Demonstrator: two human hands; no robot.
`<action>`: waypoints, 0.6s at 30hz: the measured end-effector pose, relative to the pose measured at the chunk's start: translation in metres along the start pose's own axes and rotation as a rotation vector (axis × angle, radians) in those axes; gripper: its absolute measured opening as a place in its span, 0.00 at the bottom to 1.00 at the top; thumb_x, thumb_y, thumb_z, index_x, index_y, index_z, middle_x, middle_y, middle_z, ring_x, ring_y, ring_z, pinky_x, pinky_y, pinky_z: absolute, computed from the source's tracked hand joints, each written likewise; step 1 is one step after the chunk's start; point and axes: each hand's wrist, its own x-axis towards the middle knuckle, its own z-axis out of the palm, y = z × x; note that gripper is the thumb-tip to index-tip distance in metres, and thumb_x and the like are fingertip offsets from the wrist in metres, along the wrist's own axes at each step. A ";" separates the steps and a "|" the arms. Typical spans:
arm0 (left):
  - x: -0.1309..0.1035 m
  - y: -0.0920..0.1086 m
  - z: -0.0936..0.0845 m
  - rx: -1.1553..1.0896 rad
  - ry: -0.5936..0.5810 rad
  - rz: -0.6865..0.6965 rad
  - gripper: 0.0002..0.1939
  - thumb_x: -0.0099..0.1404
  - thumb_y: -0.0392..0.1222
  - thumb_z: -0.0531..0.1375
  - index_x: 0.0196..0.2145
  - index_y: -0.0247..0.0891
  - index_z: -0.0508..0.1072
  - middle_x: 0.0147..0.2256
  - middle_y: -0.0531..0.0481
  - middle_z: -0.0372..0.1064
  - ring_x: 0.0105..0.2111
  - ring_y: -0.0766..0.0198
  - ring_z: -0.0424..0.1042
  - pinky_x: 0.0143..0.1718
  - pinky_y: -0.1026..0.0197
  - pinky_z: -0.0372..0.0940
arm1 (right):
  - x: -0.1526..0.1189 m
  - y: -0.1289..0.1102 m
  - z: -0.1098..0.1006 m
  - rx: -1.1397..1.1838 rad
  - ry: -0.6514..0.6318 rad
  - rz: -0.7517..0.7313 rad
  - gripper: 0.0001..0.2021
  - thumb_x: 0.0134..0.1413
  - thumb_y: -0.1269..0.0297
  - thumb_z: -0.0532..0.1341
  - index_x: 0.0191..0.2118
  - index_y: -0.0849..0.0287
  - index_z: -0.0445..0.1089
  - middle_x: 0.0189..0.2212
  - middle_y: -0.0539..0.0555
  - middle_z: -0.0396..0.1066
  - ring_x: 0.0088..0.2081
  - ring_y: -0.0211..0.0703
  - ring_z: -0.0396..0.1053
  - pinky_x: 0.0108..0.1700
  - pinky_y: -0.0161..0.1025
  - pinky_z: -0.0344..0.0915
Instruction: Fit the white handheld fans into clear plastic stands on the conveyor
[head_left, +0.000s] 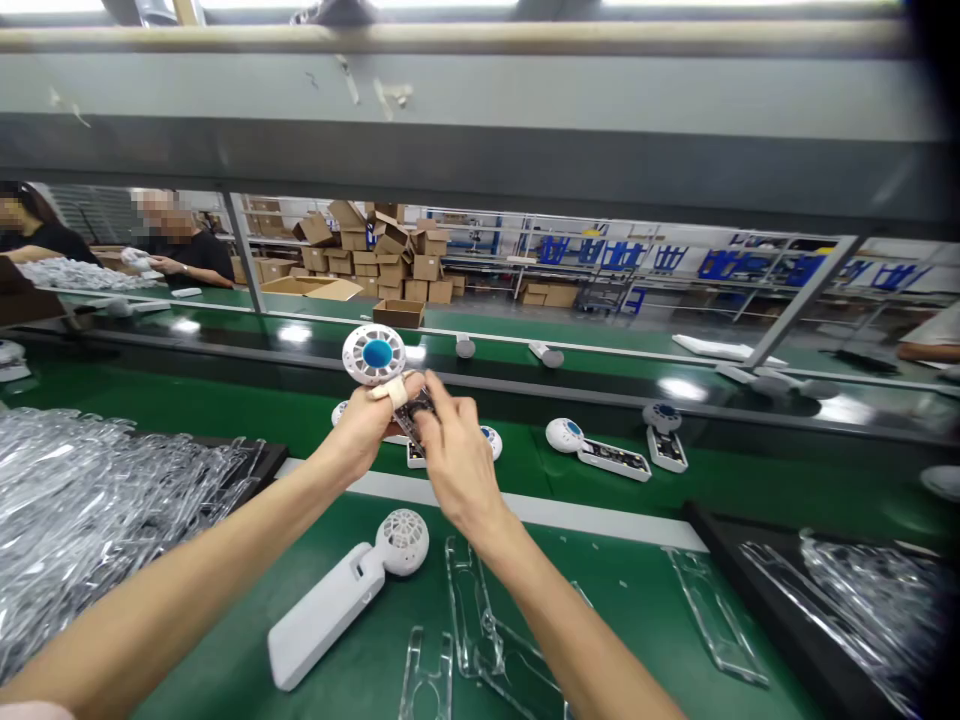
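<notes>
My left hand [365,425] grips a white handheld fan [364,368] by its neck, with the round head and blue hub facing up. A pale band is wrapped round one of its fingers. My right hand [459,450] pinches the fan's opened handle, where a dark circuit board shows; my fingers hide part of it. Below my hands, a white fan with a closed handle [330,615] lies on the green bench. Clear plastic frames [469,605] lie beside it, partly under my right forearm. Other fans lie just behind my hands, mostly covered by them.
Heaps of clear plastic parts fill a tray at left [97,520] and a black tray at right [817,640]. Opened fans [615,460] lie on the green belt. A grey shelf beam [480,160] spans overhead. Two co-workers sit at far left; an arm shows at far right.
</notes>
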 end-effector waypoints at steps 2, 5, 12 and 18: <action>0.003 0.003 0.004 -0.017 0.056 0.063 0.26 0.40 0.52 0.73 0.35 0.34 0.76 0.32 0.46 0.74 0.31 0.59 0.72 0.28 0.61 0.66 | 0.010 0.005 0.006 0.113 0.101 0.158 0.21 0.67 0.55 0.43 0.50 0.57 0.69 0.38 0.56 0.71 0.38 0.46 0.69 0.38 0.40 0.64; 0.007 0.004 0.006 -0.030 0.095 0.121 0.26 0.41 0.51 0.72 0.36 0.33 0.76 0.32 0.45 0.75 0.34 0.57 0.74 0.30 0.60 0.68 | 0.024 0.014 0.017 0.103 0.124 0.250 0.24 0.67 0.56 0.40 0.32 0.58 0.69 0.28 0.55 0.72 0.31 0.46 0.67 0.34 0.39 0.59; 0.082 -0.021 -0.022 0.121 0.171 0.031 0.20 0.47 0.51 0.69 0.33 0.34 0.74 0.31 0.46 0.74 0.30 0.59 0.74 0.30 0.58 0.71 | 0.062 0.030 0.043 -0.137 -0.144 0.206 0.25 0.69 0.57 0.38 0.34 0.57 0.69 0.34 0.56 0.75 0.35 0.45 0.70 0.35 0.37 0.55; 0.185 -0.053 -0.073 0.389 0.450 -0.138 0.14 0.51 0.44 0.67 0.27 0.35 0.67 0.29 0.43 0.71 0.34 0.51 0.74 0.33 0.50 0.70 | 0.009 0.058 -0.004 -0.294 -0.388 0.199 0.11 0.64 0.63 0.54 0.31 0.57 0.69 0.28 0.52 0.74 0.30 0.43 0.71 0.29 0.35 0.48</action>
